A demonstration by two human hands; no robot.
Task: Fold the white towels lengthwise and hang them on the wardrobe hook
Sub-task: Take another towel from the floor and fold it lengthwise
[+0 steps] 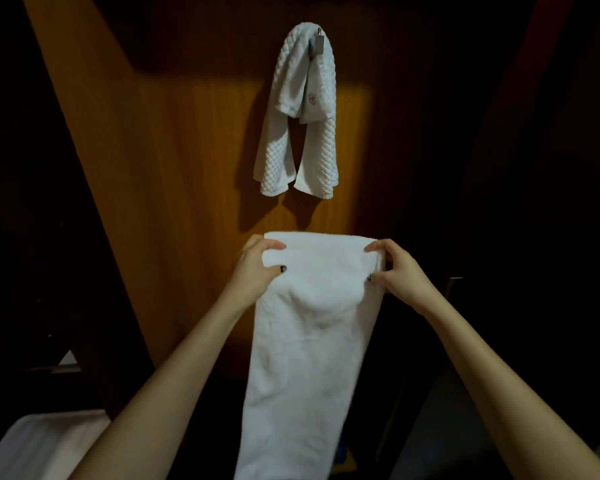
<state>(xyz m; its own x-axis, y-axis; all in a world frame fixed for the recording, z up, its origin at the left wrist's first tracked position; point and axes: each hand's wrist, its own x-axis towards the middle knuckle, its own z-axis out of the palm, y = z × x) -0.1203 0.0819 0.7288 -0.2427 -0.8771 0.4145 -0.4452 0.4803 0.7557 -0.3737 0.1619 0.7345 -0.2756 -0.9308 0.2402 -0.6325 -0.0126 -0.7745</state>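
A long white towel (305,344), folded into a narrow strip, hangs down in front of me. My left hand (257,268) grips its upper left corner and my right hand (397,268) grips its upper right corner, thumbs on the near face. Above it, a metal hook (316,42) on the wooden wardrobe panel (187,150) carries a quilted white towel (300,147) draped in two hanging ends, with a smaller white cloth (317,95) over it. The held towel's top edge sits well below those hanging ends.
The wardrobe panel is lit in the middle and dark at both sides. A white padded surface (39,445) shows at the lower left. A dark vertical handle (452,289) stands right of my right hand.
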